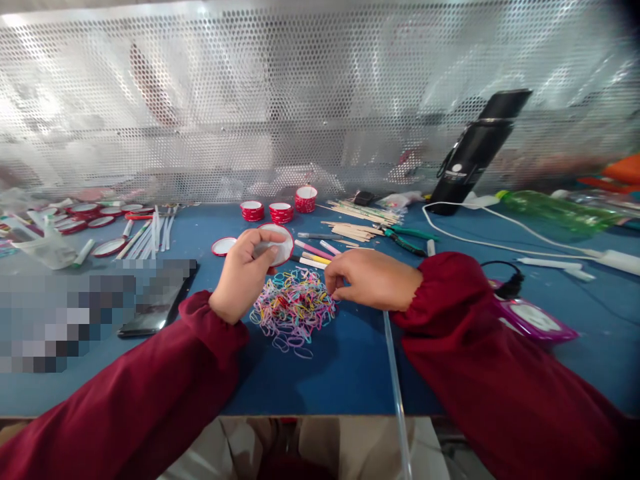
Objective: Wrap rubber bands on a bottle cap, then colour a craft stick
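My left hand (246, 275) pinches a round red-rimmed lid (284, 248) with a whitish inner face, thumb on the front and fingers over the top. Below it on the blue table spreads a pile of colourful small rubber bands (293, 307). At the pile's right edge is my right hand (367, 277), its fingers curled together and the tips close to the bands. Whatever may be between those fingertips is too small to make out. Just behind the hands lie several marker pens (313, 259). Another red-rimmed lid (224, 247) rests flat left of the held one.
Short stacks of red lids (281, 213) stand at the back. Wooden sticks (355, 232) and green-handled pliers (405, 241) lie behind my right hand. A phone (160, 300) is at left, a purple device (537, 320) at right, a black flask (475, 153) against the perforated panel (300, 87).
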Demonstrator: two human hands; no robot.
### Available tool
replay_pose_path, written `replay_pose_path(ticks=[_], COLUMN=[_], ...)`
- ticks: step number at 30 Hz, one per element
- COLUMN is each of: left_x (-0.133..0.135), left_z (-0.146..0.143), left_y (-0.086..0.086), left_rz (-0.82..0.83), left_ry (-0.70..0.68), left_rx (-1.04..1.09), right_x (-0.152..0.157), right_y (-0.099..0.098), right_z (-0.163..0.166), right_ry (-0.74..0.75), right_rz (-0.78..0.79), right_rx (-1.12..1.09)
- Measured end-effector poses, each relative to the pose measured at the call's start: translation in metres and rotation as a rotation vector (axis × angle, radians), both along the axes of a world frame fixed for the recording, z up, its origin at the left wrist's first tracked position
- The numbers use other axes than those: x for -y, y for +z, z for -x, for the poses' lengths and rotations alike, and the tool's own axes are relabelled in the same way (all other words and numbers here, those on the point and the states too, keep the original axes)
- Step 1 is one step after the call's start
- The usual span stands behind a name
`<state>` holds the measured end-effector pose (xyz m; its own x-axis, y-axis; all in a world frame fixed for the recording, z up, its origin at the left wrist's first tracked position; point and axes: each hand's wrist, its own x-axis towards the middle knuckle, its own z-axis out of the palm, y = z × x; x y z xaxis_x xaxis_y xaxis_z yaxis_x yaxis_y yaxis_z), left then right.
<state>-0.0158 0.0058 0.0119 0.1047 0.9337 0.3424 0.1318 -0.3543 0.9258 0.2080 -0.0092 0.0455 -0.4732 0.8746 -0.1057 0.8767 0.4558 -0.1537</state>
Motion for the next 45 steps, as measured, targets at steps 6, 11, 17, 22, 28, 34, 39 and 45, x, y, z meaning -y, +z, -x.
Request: replay_pose_path(ticks=[6,11,17,22,28,34,39,45], left_x=[0.000,-0.001,0.000,0.001,0.002,0.001,0.001,0.006], left_z=[0.000,0.000,0.000,0.000,0.000,0.000,-0.002,-0.005], left_y=[0.000,-0.001,-0.001,0.001,0.000,0.000,-0.003,-0.003], left_rz=[0.007,-0.002,-0.002,0.008,-0.005,0.009,-0.048,-0.210], left_ry=[-0.002,0.009,0.002,0.003,-0.005,0.001,-0.050,-0.085], left_rx=[0.003,0.024,0.017,0.014,0.009,0.027,-0.033,-0.178], right_x=[0.002,0.004,0.007,0.007,0.013,0.012,0.004,0.007], right_y=[-0.004,-0.011,-0.006,0.001,-0.003,0.000,-0.002,-0.019], right_z=[0.001,0.008,0.007,0.003,0.010,0.005,0.006,0.029], right_ry=[0.093,0.115,0.077,0.019,-0.093,0.059,-0.018,-0.132], right_rz=[0.018,-0.002,0.009,-0.008,0.058,0.036,-0.098,-0.304], right_rx=[-0.016,-0.034,-0.057,-0.025,0.107,-0.082,-0.580,-0.815])
